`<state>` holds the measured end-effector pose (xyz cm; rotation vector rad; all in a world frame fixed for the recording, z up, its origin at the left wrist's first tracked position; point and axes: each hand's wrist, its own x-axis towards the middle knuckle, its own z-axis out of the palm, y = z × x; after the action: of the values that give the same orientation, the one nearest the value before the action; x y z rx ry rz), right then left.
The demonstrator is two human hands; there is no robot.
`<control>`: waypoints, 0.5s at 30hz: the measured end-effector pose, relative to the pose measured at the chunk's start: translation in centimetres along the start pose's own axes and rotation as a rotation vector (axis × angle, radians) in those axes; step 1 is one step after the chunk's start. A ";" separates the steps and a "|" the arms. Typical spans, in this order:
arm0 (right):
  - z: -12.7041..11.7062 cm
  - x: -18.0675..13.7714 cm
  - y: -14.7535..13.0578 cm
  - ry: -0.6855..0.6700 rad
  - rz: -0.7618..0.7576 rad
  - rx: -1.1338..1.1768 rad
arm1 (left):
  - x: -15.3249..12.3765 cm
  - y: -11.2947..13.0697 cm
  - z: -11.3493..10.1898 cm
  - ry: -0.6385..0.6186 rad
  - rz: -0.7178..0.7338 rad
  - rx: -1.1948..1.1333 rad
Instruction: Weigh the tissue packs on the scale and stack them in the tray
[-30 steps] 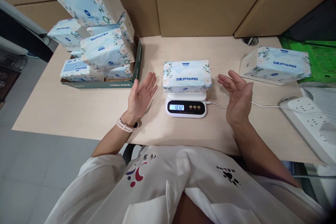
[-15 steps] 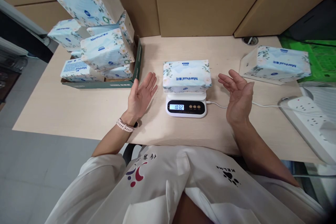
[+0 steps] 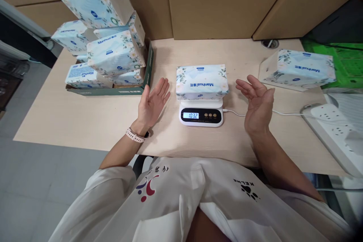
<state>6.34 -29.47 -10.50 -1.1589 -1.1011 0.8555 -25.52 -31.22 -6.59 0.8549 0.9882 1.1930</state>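
A blue-and-white floral pack of tissues lies on a white digital scale, covering most of its platform. The lit display reads 103.2, though any decimal point is hard to make out. To the left of the pack, my left hand is held palm inward with its fingers stretched out, touching nothing. On the other side my right hand is likewise empty, fingers spread and a little curved, apart from the pack. A white cable runs from the scale behind my right hand.
Several tissue packs are piled in a green carton at the back left. Another tissue pack sits at the right beside a green crate. A white power strip lies at the right edge. Cardboard boxes line the back.
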 end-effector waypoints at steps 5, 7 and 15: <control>0.0 0.0 0.0 -0.007 -0.002 -0.001 | 0.0 0.1 0.2 0.022 -0.019 0.000; 0.0 0.0 -0.1 -0.011 0.001 -0.006 | 0.0 0.1 0.2 0.013 -0.016 0.004; 0.0 -0.2 -0.5 -0.034 0.014 -0.070 | 0.0 0.0 0.2 0.019 -0.014 0.005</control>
<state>6.30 -29.77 -10.01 -1.2151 -1.1599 0.8567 -25.34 -31.23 -6.51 0.8410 1.0121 1.1893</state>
